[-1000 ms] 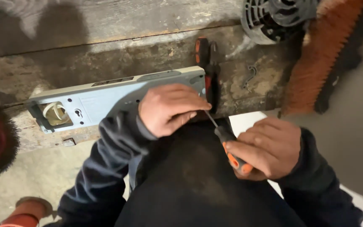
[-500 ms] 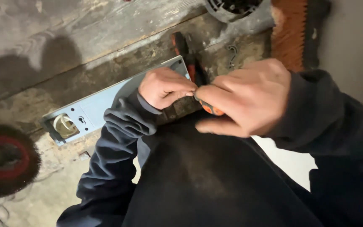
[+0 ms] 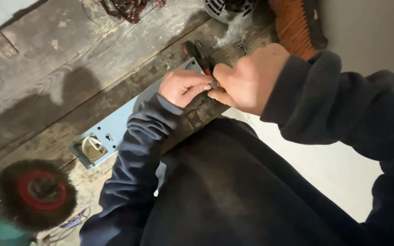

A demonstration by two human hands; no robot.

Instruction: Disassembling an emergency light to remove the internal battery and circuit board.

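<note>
I see the screwdriver [image 3: 214, 84] almost swallowed between my two hands: only a bit of its dark and orange grip shows, and I cannot see the shaft or the tip. My right hand [image 3: 251, 77] is wrapped tight around it, coming in from 3 o'clock. My left hand [image 3: 183, 86] meets it from 9 o'clock, its fingertips pinched narrow at the same spot, touching the tool and resting on the near end of the pale blue metal plate [image 3: 115, 125].

The plate is the long thing here. Its axis runs from 8 o'clock, where a round brass fitting [image 3: 91, 146] sits, up toward 2 o'clock, where my hands are. Red-handled pliers [image 3: 197, 52] lie just beyond that upper end, toward 12 o'clock.

The wooden worktop [image 3: 69, 68] lies bare toward 10 o'clock. A wire wheel brush [image 3: 35, 191] sits at 7 o'clock, well apart, and an orange bristle brush [image 3: 292, 25] is near at 1 o'clock.
</note>
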